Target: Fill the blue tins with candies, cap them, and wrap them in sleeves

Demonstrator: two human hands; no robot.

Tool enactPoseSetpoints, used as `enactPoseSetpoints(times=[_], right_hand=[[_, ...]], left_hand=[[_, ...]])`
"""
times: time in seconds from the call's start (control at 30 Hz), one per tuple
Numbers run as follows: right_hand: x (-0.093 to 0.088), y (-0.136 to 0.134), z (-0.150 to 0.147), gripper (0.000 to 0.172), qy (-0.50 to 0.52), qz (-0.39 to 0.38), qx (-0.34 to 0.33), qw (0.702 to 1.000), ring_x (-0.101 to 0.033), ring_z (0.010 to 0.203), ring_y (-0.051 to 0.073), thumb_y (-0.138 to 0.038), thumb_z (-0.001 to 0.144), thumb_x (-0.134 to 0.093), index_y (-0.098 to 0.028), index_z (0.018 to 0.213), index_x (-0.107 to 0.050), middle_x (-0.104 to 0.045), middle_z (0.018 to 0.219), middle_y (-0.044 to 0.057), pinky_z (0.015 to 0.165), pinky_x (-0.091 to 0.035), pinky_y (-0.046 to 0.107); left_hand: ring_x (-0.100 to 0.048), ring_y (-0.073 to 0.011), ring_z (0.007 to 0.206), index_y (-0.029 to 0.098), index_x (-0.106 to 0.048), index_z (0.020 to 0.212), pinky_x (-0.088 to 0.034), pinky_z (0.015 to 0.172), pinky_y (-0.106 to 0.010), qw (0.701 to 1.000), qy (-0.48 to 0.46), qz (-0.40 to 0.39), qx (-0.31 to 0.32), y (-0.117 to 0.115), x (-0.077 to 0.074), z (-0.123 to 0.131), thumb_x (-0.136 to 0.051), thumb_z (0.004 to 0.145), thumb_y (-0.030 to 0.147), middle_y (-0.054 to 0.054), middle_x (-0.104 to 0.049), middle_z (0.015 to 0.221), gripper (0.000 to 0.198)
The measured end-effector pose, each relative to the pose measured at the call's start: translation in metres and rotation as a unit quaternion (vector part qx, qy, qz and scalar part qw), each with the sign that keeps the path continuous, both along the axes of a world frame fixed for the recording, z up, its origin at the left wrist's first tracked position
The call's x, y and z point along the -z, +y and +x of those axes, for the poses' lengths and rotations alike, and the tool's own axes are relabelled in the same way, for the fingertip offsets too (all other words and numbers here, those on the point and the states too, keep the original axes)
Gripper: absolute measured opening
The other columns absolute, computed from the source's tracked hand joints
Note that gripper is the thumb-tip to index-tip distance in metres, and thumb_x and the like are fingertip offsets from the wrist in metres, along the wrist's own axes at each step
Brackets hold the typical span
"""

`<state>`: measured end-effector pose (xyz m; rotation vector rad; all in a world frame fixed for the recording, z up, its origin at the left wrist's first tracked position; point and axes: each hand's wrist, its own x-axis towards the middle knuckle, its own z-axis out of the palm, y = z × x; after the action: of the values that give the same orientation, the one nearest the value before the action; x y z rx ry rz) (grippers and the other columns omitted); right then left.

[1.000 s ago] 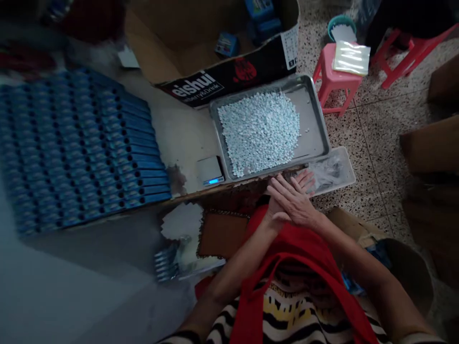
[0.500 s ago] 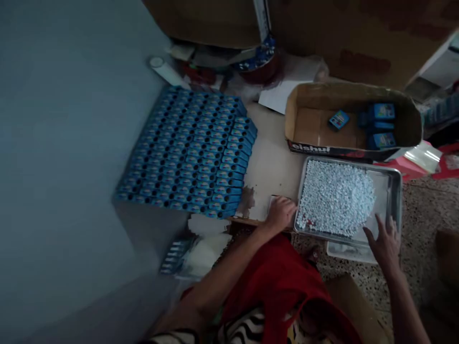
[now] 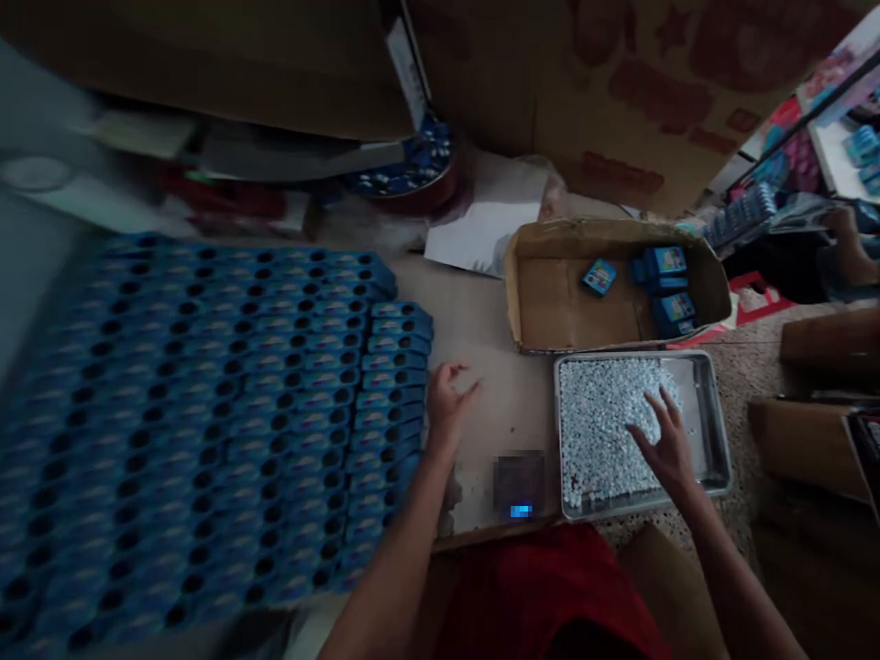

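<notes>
We saw pale pellets (image 3: 598,417) in the metal tray (image 3: 699,412), under and toward nine o'clock of our right hand (image 3: 666,447), spread and empty. Blue boxes (image 3: 265,412) lay at nine o'clock, just beside our left hand (image 3: 448,400), half-curled, empty.

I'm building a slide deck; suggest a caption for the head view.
Left hand beside rows of blue boxes, right hand over a metal tray of small pale pieces.

Dimly lit speckled floor (image 3: 746,365), bluish wall (image 3: 24,284)
</notes>
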<state>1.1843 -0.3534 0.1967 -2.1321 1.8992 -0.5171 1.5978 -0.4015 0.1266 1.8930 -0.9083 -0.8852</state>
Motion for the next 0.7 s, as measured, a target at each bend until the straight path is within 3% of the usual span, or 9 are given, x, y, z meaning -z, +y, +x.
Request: enactPoseSetpoints(times=[0.07, 0.17, 0.27, 0.37, 0.47, 0.53, 0.63, 0.7], right_hand=[[-0.029, -0.048, 0.011, 0.052, -0.007, -0.071, -0.002, 0.997, -0.06, 0.151, 0.037, -0.051, 0.104, -0.069, -0.025, 0.149, -0.065, -0.059, 0.163, 0.02, 0.122, -0.054, 0.064], [-0.044, -0.088, 0.018, 0.033, -0.026, -0.122, 0.014, 0.992, -0.074, 0.13, 0.029, -0.044, 0.107, -0.064, -0.024, 0.131, -0.074, -0.077, 0.137, 0.015, 0.114, -0.06, 0.054], [-0.023, -0.073, 0.015, 0.025, -0.05, -0.069, 0.042, 0.995, -0.08, 0.101, 0.027, -0.042, 0.107, -0.061, -0.025, 0.111, -0.079, -0.083, 0.107, 0.01, 0.095, -0.066, 0.048], [0.015, -0.027, 0.007, 0.025, -0.085, -0.012, 0.126, 0.988, -0.08, 0.089, 0.029, -0.044, 0.103, -0.063, -0.026, 0.1, -0.08, -0.083, 0.098, 0.008, 0.082, -0.068, 0.049], [0.044, 0.017, -0.005, 0.026, -0.119, -0.008, 0.234, 0.965, -0.079, 0.083, 0.032, -0.049, 0.099, -0.065, -0.028, 0.098, -0.081, -0.081, 0.094, 0.009, 0.068, -0.067, 0.05], [0.051, 0.035, -0.015, 0.025, -0.117, 0.004, 0.265, 0.957, -0.079, 0.088, 0.035, -0.05, 0.097, -0.067, -0.03, 0.099, -0.081, -0.081, 0.096, 0.008, 0.071, -0.066, 0.053], [0.048, 0.048, -0.035, 0.024, -0.111, 0.033, 0.291, 0.95, -0.079, 0.099, 0.035, -0.05, 0.094, -0.071, -0.029, 0.102, -0.081, -0.082, 0.104, 0.008, 0.082, -0.066, 0.056], [0.04, 0.047, -0.041, 0.027, -0.128, 0.031, 0.32, 0.938, -0.078, 0.094, 0.032, -0.05, 0.095, -0.073, -0.027, 0.106, -0.079, -0.081, 0.103, 0.009, 0.081, -0.065, 0.052]], left_hand=[[-0.061, -0.0314, 0.125, 0.025, -0.069, 0.109, -0.047, 0.113, -0.043, 0.991, -0.048, -0.108, 0.055, -0.05, -0.021, -0.014, -0.086, 0.083, 0.042, -0.008, -0.067, 0.122, 0.035], [-0.063, -0.0325, 0.123, 0.023, -0.072, 0.115, -0.046, 0.117, -0.046, 0.963, -0.036, -0.167, 0.209, -0.142, -0.042, -0.054, -0.081, 0.093, 0.033, -0.009, -0.069, 0.119, 0.026], [-0.063, -0.0365, 0.126, 0.019, -0.073, 0.118, -0.043, 0.12, -0.053, 0.936, -0.017, -0.154, 0.317, -0.235, -0.031, -0.113, -0.089, 0.083, 0.017, -0.013, -0.068, 0.123, 0.039], [-0.054, -0.0463, 0.142, 0.016, -0.073, 0.128, -0.036, 0.126, -0.063, 0.934, 0.0, -0.116, 0.339, -0.304, 0.002, -0.178, -0.101, 0.072, 0.025, -0.022, -0.06, 0.145, 0.063], [-0.028, -0.0621, 0.16, 0.014, -0.068, 0.141, -0.022, 0.129, -0.078, 0.942, 0.0, -0.052, 0.331, -0.341, 0.032, -0.235, -0.11, 0.059, 0.041, -0.03, -0.036, 0.171, 0.096], [-0.015, -0.0625, 0.165, 0.012, -0.065, 0.143, -0.015, 0.129, -0.083, 0.944, -0.037, 0.004, 0.328, -0.356, 0.048, -0.26, -0.11, 0.057, 0.042, -0.031, -0.027, 0.177, 0.101], [-0.029, -0.0415, 0.164, 0.011, -0.067, 0.131, -0.018, 0.135, -0.072, 0.946, -0.047, 0.046, 0.317, -0.371, 0.062, -0.267, -0.101, 0.07, 0.039, -0.024, -0.035, 0.174, 0.075], [-0.05, -0.0289, 0.146, 0.008, -0.067, 0.123, -0.033, 0.132, -0.06, 0.944, -0.021, 0.05, 0.325, -0.366, 0.058, -0.251, -0.097, 0.073, 0.037, -0.02, -0.048, 0.16, 0.065]])
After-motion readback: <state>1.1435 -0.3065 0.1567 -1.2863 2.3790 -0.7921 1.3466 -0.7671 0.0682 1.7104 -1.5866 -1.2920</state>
